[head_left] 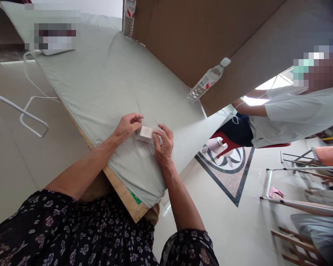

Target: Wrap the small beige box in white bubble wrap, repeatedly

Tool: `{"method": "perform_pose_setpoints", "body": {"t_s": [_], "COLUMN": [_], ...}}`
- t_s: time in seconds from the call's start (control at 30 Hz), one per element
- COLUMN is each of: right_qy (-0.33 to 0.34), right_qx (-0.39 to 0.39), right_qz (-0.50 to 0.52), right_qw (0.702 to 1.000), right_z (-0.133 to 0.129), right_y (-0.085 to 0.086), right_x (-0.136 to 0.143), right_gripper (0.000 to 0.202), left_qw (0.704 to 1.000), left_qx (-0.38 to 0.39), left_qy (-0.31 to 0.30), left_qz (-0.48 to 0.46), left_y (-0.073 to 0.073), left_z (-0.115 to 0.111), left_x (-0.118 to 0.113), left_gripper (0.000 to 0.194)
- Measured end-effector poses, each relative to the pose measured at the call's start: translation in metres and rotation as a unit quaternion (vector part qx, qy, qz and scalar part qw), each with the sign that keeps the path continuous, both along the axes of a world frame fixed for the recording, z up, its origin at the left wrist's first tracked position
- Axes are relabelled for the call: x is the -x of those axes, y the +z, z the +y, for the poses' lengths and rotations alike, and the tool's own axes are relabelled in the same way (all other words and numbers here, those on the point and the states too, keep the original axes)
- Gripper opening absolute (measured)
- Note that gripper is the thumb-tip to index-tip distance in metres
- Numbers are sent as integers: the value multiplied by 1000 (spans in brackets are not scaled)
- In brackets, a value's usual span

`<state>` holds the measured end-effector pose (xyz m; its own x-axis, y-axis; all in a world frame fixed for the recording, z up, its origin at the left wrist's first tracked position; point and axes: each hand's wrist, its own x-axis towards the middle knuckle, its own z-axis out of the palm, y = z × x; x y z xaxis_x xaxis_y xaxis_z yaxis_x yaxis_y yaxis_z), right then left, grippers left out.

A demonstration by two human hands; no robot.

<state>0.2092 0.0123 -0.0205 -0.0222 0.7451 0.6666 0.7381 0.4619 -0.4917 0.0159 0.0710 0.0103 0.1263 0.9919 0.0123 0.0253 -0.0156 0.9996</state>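
Note:
A small pale box (144,133) with printing on its top sits on the cloth-covered table near the front corner. My left hand (127,127) is at its left side, thumb tip by the box edge and fingers loosely bent. On the opposite side, my right hand (163,143) has its fingers apart, with a fingertip close to the box's right edge. Whether the fingertips touch the box or stop just short of it, I cannot tell. Neither hand is wrapped around it.
Brown cardboard panels (180,40) stand along the table's right side. One plastic bottle (208,81) leans against them; another bottle (129,20) stands farther back. A white device (58,46) with a cable is at the far left. A person in a white shirt (288,111) sits beyond the cardboard.

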Motion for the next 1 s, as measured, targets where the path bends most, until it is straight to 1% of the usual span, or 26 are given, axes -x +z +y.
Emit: {"method": "perform_pose_setpoints", "body": {"t_s": [0.1, 0.2, 0.3, 0.4, 0.53, 0.63, 0.73, 0.87, 1.0], "right_qy": [2, 20, 58, 92, 118, 121, 116, 82, 61], "right_qx": [2, 14, 51, 96, 114, 96, 81, 71, 80], "right_qz": [-1, -21, -86, -164, -238, -274, -281, -237, -189], "right_qw": [1000, 999, 993, 978, 957, 949, 949, 965, 977], "right_z": [2, 3, 4, 8, 15, 17, 19, 22, 28], "right_y": [4, 17, 35, 52, 65, 67, 65, 58, 57], "right_x": [-3, -7, -11, -13, -10, -3, 4, 4, 0], "right_gripper": [18, 15, 11, 12, 13, 15, 20, 16, 14], "left_qw": [998, 994, 992, 990, 988, 986, 983, 982, 974], "left_qx": [7, 12, 4, -10, -30, -45, -53, -50, -84], "left_qy": [-46, -87, -106, -119, -126, -122, -124, -124, -116], "left_qz": [40, 60, 69, 76, 89, 108, 123, 133, 175], "left_y": [3, 5, 6, 7, 6, 5, 4, 3, 1], "left_z": [0, 0, -1, -2, -3, -2, 0, -1, -3], "left_x": [2, 4, 5, 5, 3, 2, 2, 1, -1], "left_gripper": [54, 63, 66, 64, 63, 62, 62, 63, 61]}}
